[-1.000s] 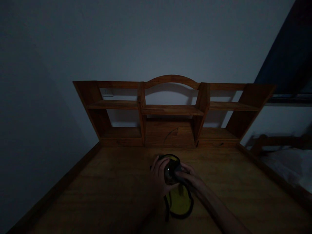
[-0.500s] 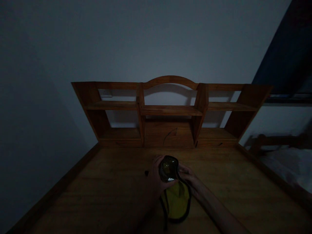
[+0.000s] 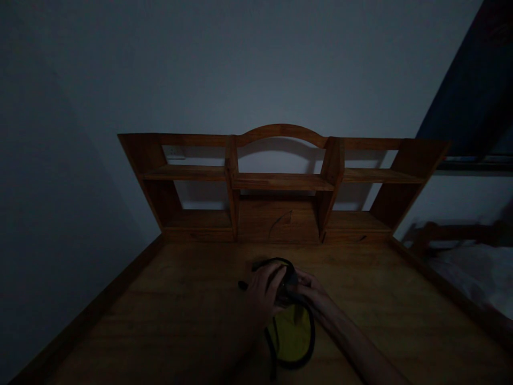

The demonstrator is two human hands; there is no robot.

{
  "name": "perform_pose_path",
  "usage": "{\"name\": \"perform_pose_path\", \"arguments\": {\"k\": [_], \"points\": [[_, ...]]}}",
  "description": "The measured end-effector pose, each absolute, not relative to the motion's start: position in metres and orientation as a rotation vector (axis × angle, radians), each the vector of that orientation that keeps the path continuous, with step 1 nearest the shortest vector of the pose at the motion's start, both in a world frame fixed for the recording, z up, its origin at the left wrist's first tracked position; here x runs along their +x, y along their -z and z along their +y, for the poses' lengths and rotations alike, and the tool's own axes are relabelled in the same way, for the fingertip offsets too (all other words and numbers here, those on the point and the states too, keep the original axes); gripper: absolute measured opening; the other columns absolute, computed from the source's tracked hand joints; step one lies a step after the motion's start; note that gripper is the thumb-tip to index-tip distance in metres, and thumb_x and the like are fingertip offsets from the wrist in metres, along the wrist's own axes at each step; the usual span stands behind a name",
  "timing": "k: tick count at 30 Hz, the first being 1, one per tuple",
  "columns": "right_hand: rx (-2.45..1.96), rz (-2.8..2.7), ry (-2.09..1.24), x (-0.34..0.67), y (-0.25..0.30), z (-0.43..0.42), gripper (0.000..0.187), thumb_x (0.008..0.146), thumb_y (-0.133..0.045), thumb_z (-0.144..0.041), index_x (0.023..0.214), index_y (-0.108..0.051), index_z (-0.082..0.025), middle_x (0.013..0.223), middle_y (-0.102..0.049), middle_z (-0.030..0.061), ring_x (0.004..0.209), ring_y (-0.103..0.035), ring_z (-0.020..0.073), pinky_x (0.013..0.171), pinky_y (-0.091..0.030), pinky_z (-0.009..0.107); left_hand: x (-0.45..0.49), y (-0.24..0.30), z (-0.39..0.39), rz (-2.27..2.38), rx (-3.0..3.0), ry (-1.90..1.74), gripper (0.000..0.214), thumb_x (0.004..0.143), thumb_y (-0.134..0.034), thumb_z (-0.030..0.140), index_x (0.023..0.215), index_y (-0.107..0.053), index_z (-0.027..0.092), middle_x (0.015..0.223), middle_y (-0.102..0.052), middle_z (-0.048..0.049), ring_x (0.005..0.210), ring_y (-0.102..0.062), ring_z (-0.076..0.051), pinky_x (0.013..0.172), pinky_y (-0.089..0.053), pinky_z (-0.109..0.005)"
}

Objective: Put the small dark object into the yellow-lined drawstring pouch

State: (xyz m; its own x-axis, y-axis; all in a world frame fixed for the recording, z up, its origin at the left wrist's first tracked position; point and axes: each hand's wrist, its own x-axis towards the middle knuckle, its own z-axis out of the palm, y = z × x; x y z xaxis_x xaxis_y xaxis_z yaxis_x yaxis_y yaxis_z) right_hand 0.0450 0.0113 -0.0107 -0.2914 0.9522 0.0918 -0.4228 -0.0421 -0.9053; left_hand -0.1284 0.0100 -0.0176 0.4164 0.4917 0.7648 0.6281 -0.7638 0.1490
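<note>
A yellow pouch with black edging point(image 3: 292, 337) lies spread on the wooden desk, with its rounded lower part toward me and a second black-rimmed curve at the top. My left hand point(image 3: 264, 289) is closed over a dark, shiny object point(image 3: 284, 291) at the middle of the pouch. Fingers and dim light hide most of that object. From the right, my right hand point(image 3: 312, 291) grips the black edge of the pouch beside it, thumb on top. A black strap end point(image 3: 242, 285) pokes out left of my left hand, and another hangs down the pouch's left side.
At the back of the desk point(image 3: 192, 278) stands a wooden shelf unit point(image 3: 282, 182) with several compartments. A white wall point(image 3: 256, 64) rises behind it, with a socket point(image 3: 174, 153) at the left. Raised wooden edges run along both desk sides. Pale bedding point(image 3: 476, 272) lies beyond the right edge.
The glassy dark object, earlier showing its round opening, is now turned and mostly covered by my left hand. The pouch's upper black-rimmed part now shows above the fingers. My right hand has barely moved.
</note>
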Motion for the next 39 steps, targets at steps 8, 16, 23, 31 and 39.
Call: {"name": "perform_pose_path", "arguments": {"k": [8,16,23,31,39], "points": [[-0.808,-1.257,-1.381,0.045,0.019,0.012,0.033,0.07,-0.071,-0.024,0.103,-0.069,-0.019,0.084,-0.069,0.0011,0.075,-0.062,0.0175,0.071,-0.048,0.027,-0.129,0.018,0.007,-1.001,-2.576,1.025,0.088,0.07,-0.075,0.039,0.142,-0.03,0.019,0.135,-0.046,-0.0157,0.125,-0.044,-0.032,0.1,-0.043,-0.044],[-0.988,-1.438,-1.081,0.042,0.009,0.006,0.04,0.082,-0.059,-0.046,0.105,-0.068,-0.016,0.088,-0.069,0.0046,0.083,-0.061,0.0234,0.079,-0.049,0.034,-0.128,0.019,0.007,-1.107,-2.563,1.004,0.078,0.08,-0.065,0.038,0.143,-0.025,0.016,0.135,-0.049,-0.0155,0.123,-0.048,-0.028,0.098,-0.046,-0.04],[-1.168,-1.497,-0.883,0.046,0.015,0.005,0.037,0.085,-0.054,-0.047,0.084,-0.07,-0.014,0.073,-0.065,0.0023,0.071,-0.059,0.0201,0.062,-0.044,0.025,-0.125,0.031,0.012,-1.215,-2.605,1.182,0.092,0.064,-0.078,0.038,0.138,-0.03,0.015,0.13,-0.052,-0.0164,0.118,-0.053,-0.031,0.095,-0.049,-0.042],[-1.167,-1.254,-0.982,0.05,0.018,0.012,0.043,0.084,-0.056,-0.05,0.062,-0.056,-0.014,0.058,-0.05,-0.0017,0.055,-0.044,0.0113,0.05,-0.033,0.022,-0.123,0.033,0.02,-1.653,-2.622,1.697,0.086,0.054,-0.082,0.04,0.127,-0.039,0.021,0.12,-0.058,-0.0103,0.109,-0.059,-0.028,0.091,-0.051,-0.043],[-0.973,-0.963,-1.423,0.041,0.012,0.009,0.036,0.079,-0.064,-0.05,0.084,-0.07,-0.015,0.082,-0.071,0.0052,0.074,-0.063,0.0204,0.071,-0.048,0.03,-0.133,0.025,0.03,-1.413,-2.535,1.694,0.087,0.056,-0.08,0.04,0.13,-0.038,0.02,0.128,-0.051,-0.0142,0.12,-0.049,-0.032,0.099,-0.043,-0.051]]}}
